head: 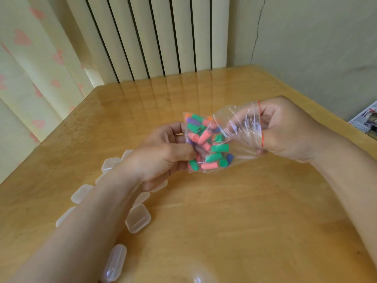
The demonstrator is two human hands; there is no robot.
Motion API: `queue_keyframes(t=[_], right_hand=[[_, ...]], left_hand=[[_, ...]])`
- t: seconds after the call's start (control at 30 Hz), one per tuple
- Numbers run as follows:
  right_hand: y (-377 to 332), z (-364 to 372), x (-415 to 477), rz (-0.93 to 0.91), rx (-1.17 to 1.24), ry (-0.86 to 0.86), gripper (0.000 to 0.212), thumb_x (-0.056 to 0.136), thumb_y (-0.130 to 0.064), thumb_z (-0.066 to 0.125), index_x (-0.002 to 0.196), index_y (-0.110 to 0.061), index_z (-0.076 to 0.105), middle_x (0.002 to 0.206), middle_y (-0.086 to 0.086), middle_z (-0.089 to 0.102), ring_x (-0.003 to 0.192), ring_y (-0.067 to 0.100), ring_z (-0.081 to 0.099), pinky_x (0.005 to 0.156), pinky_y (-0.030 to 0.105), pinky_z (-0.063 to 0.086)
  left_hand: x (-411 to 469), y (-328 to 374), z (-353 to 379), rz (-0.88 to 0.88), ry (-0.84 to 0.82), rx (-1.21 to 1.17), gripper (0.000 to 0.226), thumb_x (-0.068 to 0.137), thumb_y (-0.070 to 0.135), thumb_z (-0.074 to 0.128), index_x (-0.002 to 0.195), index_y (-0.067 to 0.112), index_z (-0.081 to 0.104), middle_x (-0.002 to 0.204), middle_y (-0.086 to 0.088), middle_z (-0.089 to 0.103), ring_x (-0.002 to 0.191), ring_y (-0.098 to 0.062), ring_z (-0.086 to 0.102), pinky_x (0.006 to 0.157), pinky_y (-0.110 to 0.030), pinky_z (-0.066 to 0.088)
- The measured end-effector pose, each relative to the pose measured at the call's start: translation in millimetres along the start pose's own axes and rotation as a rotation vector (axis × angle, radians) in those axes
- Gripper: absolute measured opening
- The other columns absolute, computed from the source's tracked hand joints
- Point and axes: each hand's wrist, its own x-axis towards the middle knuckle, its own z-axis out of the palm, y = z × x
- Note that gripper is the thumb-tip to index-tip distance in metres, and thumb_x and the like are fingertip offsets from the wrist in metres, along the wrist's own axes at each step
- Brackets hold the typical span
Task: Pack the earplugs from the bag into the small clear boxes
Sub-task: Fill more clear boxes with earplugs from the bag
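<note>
- Plastic, clear & crinkled: the bag (234,127) is held above the tabletop (224,221) between both hands, long axis running left-right, filled end at left, red-edged mouth at right.
- Left hand (163,154) grips the filled end, thumb pressing the film over the earplugs (206,139) (pink, green, purple, blue mix).
- Right hand (285,129) has its fingers pushed in thru the mouth; whether they pinch a plug, can't tell, since the film hides the tips.
- Earplugs lie just left of the right fingers, so I judge the reach goes leftward along the bag's axis.
- Small clear boxes (137,219) sit on the tabletop under & beside the left forearm, lids apparently closed; the left hand is nearer them.
</note>
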Motion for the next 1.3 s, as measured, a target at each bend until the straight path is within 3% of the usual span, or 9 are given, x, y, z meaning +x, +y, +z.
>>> queue_keyframes(t=[0.2,0.33,0.4,0.6,0.77,0.87,1.0,1.17,1.3], right_hand=[[-0.1,-3.2,-1.9,-0.086,0.041,-0.117,0.013,0.070,-0.011,0.072,0.083,-0.008,0.073,0.067,-0.005,0.073,0.060,0.001,0.066,0.056,0.011,0.048],[3.9,-5.0,-1.8,-0.084,0.039,-0.157,0.014,0.069,-0.012,0.074,0.082,-0.008,0.075,0.081,0.004,0.077,0.075,0.006,0.071,0.068,0.016,0.055],[3.1,-4.3,-1.7,-0.087,0.026,-0.158,0.013,0.069,-0.013,0.073,0.081,-0.009,0.075,0.080,0.000,0.077,0.075,0.004,0.071,0.068,0.016,0.055],[7.1,-4.4,2.1,-0.087,-0.042,-0.040,0.011,0.066,-0.023,0.076,0.077,-0.020,0.078,0.076,-0.004,0.076,0.068,0.002,0.068,0.064,0.016,0.054],[7.0,-4.4,3.7,-0.101,-0.074,-0.008,0.022,0.073,-0.011,0.081,0.074,-0.033,0.079,0.073,-0.007,0.075,0.067,0.001,0.067,0.062,0.018,0.053],[7.0,-2.3,3.8,-0.094,-0.070,0.012,0.014,0.062,-0.029,0.080,0.076,-0.028,0.078,0.073,0.008,0.073,0.066,0.009,0.064,0.061,0.021,0.053],[6.8,-1.2,3.5,-0.070,-0.086,-0.011,0.018,0.067,-0.026,0.088,0.081,-0.025,0.077,0.078,0.011,0.075,0.068,0.014,0.066,0.064,0.030,0.058],[8.3,-4.4,3.9,-0.052,-0.114,-0.027,0.023,0.078,-0.007,0.082,0.081,-0.030,0.077,0.075,-0.002,0.076,0.067,0.005,0.067,0.062,0.021,0.055],[6.2,-2.5,3.0,-0.054,-0.085,-0.023,0.006,0.074,-0.025,0.078,0.079,-0.029,0.079,0.077,0.007,0.076,0.066,0.009,0.064,0.061,0.023,0.053]], left_hand=[[-0.8,0.5,-0.6,-0.036,-0.046,-0.066,0.054,0.068,-0.004,0.052,0.121,-0.001,0.053,0.106,-0.028,0.061,0.097,-0.042,0.061,0.082,-0.050,0.055],[-1.4,1.2,4.6,-0.072,-0.071,-0.125,0.052,0.082,0.018,0.061,0.128,-0.003,0.052,0.120,-0.029,0.063,0.101,-0.041,0.065,0.081,-0.048,0.058],[-1.3,0.8,6.5,-0.075,-0.036,-0.125,0.055,0.084,0.025,0.064,0.130,-0.004,0.053,0.124,-0.030,0.062,0.101,-0.040,0.066,0.079,-0.046,0.059],[3.3,-2.8,1.6,-0.038,0.050,-0.182,0.051,0.078,0.010,0.061,0.125,-0.008,0.055,0.109,-0.026,0.067,0.094,-0.036,0.061,0.076,-0.039,0.058],[2.2,-0.9,1.6,-0.026,0.038,-0.218,0.048,0.081,0.010,0.062,0.124,-0.010,0.057,0.114,-0.030,0.065,0.098,-0.036,0.060,0.079,-0.037,0.059],[1.4,-0.5,2.8,-0.019,0.034,-0.247,0.052,0.082,0.009,0.062,0.126,-0.014,0.049,0.116,-0.032,0.061,0.102,-0.037,0.057,0.084,-0.039,0.058],[0.2,-0.2,4.2,-0.028,0.043,-0.223,0.051,0.085,0.009,0.066,0.127,-0.014,0.048,0.130,-0.040,0.052,0.107,-0.041,0.053,0.104,-0.057,0.043],[0.7,0.9,4.2,-0.033,0.070,-0.169,0.043,0.089,0.015,0.061,0.123,-0.010,0.059,0.122,-0.032,0.063,0.099,-0.035,0.063,0.091,-0.043,0.055],[0.6,1.6,2.9,-0.035,0.070,-0.187,0.042,0.092,0.013,0.060,0.125,-0.012,0.057,0.128,-0.037,0.056,0.105,-0.038,0.057,0.096,-0.044,0.050]])
